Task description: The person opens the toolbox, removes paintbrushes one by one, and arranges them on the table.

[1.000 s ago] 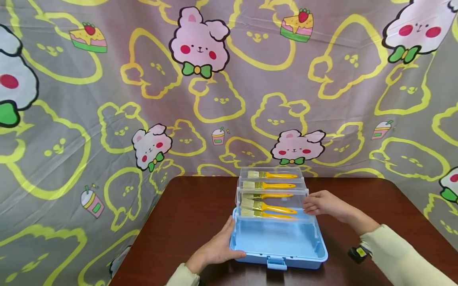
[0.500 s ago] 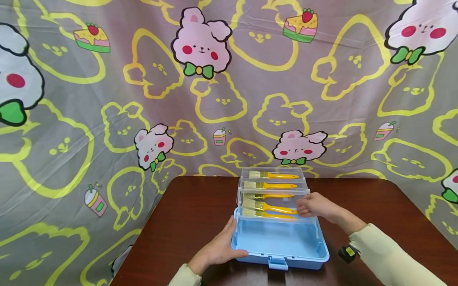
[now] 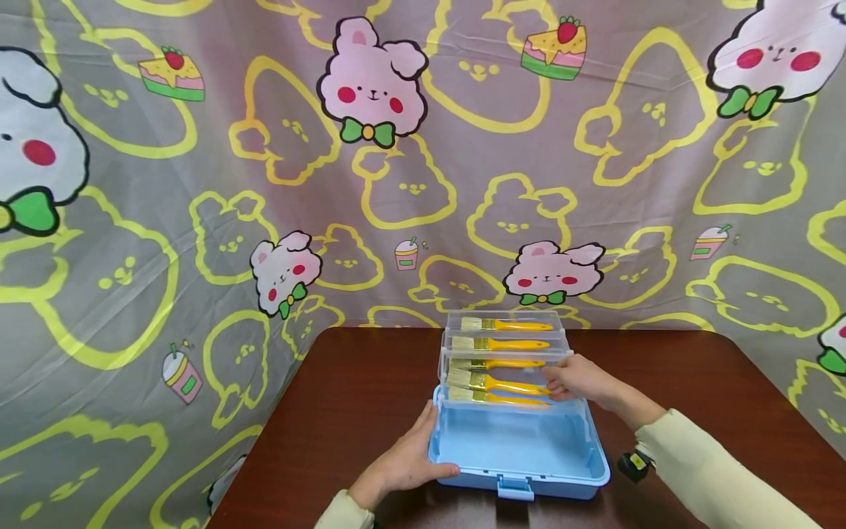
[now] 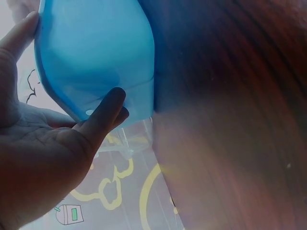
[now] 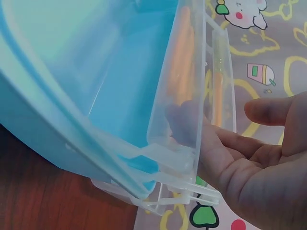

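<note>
A light-blue plastic box (image 3: 515, 441) stands open on the brown table (image 3: 357, 397), its clear fold-out trays (image 3: 505, 334) stepped up behind it. Several yellow-handled paintbrushes (image 3: 496, 382) lie in the trays, bristles to the left. My left hand (image 3: 403, 459) rests flat against the box's left front corner, thumb along the front wall; the left wrist view shows straight fingers (image 4: 103, 112) on the blue wall (image 4: 96, 52). My right hand (image 3: 578, 378) lies at the right end of the lower trays. In the right wrist view a fingertip (image 5: 184, 120) shows through the clear tray wall (image 5: 189, 62) and the thumb stands apart.
A cartoon-printed cloth (image 3: 423, 184) hangs close behind the table and drapes down its left side. The box's front latch (image 3: 515, 486) faces me near the table's front edge. Bare tabletop lies to the left and right of the box. A small black device (image 3: 631, 464) sits by my right wrist.
My right hand has slid left from beside the trays onto their right end, over the brush handle tips. The left hand and the box have stayed put.
</note>
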`<state>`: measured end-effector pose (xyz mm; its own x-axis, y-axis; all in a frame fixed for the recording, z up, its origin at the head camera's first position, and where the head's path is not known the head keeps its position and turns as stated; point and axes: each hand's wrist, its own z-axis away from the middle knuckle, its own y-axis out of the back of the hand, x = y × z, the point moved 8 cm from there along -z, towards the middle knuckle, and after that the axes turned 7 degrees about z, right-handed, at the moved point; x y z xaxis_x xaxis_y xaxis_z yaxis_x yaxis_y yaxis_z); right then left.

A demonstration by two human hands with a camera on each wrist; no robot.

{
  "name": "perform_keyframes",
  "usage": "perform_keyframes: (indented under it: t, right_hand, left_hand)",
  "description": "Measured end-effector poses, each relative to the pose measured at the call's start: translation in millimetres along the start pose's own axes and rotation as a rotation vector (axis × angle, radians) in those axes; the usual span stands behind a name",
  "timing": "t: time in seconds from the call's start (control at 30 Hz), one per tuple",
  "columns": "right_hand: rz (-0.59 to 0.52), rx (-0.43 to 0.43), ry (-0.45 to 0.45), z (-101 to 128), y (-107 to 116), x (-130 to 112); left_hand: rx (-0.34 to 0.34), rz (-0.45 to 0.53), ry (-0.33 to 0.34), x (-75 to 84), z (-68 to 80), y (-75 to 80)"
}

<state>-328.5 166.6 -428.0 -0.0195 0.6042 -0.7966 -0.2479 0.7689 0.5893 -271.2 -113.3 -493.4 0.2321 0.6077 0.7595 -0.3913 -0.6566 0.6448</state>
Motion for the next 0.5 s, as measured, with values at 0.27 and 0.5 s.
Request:
perform_keyframes:
  t: [0.27,0.5]
  right_hand:
    - [0.041,0.014,-0.020,-0.8,0.0,0.6]
    - [0.139,0.032,-0.035,-1.9,-0.1,-4.2]
  left_hand:
    - [0.003,0.007,-0.007,0.1,-1.7,-0.7]
    - [0.003,0.012,-0.008,0.1,-2.9,-0.7]
